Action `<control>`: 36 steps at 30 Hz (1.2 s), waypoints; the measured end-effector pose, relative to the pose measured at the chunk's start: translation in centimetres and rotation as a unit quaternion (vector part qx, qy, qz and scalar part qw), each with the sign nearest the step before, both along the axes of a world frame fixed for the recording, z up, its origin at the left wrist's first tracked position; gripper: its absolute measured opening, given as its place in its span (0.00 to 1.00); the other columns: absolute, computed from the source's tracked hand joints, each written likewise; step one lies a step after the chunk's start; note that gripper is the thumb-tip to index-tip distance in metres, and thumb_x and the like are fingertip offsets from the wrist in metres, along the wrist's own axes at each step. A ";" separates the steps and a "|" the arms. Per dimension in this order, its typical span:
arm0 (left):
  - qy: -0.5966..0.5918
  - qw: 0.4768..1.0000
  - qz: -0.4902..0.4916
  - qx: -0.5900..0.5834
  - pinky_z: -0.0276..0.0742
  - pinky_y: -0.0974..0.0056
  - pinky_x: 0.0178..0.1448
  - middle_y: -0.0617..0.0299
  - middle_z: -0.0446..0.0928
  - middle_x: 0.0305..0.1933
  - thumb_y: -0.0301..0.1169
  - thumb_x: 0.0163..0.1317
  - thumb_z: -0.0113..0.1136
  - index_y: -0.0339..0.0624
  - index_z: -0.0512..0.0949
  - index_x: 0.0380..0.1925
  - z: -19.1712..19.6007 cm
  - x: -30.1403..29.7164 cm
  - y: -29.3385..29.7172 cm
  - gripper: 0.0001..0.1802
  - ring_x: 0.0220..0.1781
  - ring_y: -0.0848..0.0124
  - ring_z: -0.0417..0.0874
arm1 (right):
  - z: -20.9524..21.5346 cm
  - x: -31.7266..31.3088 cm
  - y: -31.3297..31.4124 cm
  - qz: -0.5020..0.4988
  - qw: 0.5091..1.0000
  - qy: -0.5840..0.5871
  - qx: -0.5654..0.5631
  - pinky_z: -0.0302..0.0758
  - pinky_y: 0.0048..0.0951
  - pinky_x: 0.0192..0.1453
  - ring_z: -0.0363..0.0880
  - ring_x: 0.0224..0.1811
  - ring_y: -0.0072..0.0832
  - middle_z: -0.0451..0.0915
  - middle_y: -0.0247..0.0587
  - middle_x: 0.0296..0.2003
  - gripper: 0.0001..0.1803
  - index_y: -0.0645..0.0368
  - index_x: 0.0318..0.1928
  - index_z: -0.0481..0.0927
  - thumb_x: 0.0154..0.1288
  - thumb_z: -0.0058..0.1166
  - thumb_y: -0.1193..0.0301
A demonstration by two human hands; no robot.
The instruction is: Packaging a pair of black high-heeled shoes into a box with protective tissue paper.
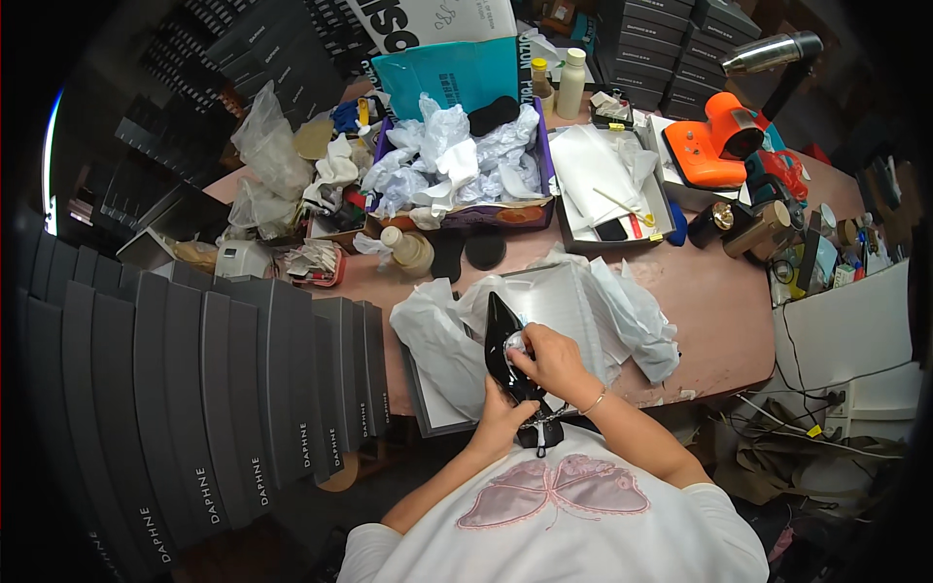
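Holding a shoe (498, 316), black, glossy and pointed, over the near part of an open box (416, 381), toe turned away from the body. Gripping its rear with the left hand (503, 420), fingers closed around the side. Pinching a small pale wad (515, 346) against the shoe with the right hand (556, 361), fingers bent tightly together; cannot tell whether paper or cloth. Near the heel, a silvery chain (550, 416).

On both sides of the shoe, white tissue (432, 335), spread loosely over the box edges. Under all this, a pink surface (719, 330). Beyond the box, two black pads (484, 249) beside a squat bottle (408, 251); farther back, a purple carton (551, 185) heaped with crumpled paper (452, 146). Right of that, a tray (607, 241) bearing white sheets (588, 180), then an orange device (705, 146) under a metal lamp (773, 53). Along the left, rows of dark boxes (194, 389).
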State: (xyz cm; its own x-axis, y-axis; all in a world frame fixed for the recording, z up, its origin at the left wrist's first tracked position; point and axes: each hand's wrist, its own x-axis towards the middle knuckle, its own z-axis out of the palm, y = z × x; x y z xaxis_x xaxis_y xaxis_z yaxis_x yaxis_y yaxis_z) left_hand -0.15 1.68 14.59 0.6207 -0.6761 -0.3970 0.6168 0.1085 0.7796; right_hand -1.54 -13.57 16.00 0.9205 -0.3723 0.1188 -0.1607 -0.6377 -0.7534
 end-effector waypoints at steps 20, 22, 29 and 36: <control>0.010 0.997 0.000 0.081 0.80 0.64 0.46 0.55 0.73 0.46 0.16 0.53 0.53 0.39 0.56 0.59 -3.0 0.8 3.3 0.32 0.43 0.66 0.81 | -4.8 1.8 -0.4 0.144 0.973 -0.064 -0.168 0.72 0.36 0.30 0.76 0.24 0.36 0.73 0.38 0.23 0.08 0.54 0.27 0.73 0.51 0.59 0.68; 0.068 0.994 0.035 0.075 0.82 0.64 0.42 0.54 0.74 0.43 0.17 0.55 0.53 0.37 0.59 0.56 -2.9 0.8 3.2 0.27 0.38 0.65 0.82 | -3.0 0.1 -0.3 0.177 0.973 -0.082 -0.119 0.72 0.36 0.29 0.76 0.24 0.37 0.72 0.38 0.22 0.08 0.55 0.27 0.73 0.50 0.60 0.69; 0.032 0.995 0.017 0.089 0.82 0.62 0.41 0.56 0.75 0.42 0.23 0.58 0.60 0.38 0.62 0.54 -2.7 1.1 3.1 0.25 0.38 0.66 0.83 | -1.9 0.5 -3.3 0.126 0.977 -0.009 -0.174 0.75 0.38 0.33 0.79 0.30 0.37 0.75 0.38 0.29 0.12 0.55 0.33 0.76 0.48 0.62 0.67; 0.051 0.996 -0.025 0.073 0.77 0.67 0.48 0.59 0.73 0.46 0.18 0.56 0.54 0.41 0.57 0.62 -2.1 0.5 2.9 0.33 0.45 0.71 0.78 | -6.2 1.9 -0.3 0.282 0.915 -0.032 -0.287 0.73 0.35 0.33 0.79 0.28 0.34 0.75 0.36 0.24 0.09 0.55 0.28 0.76 0.47 0.59 0.66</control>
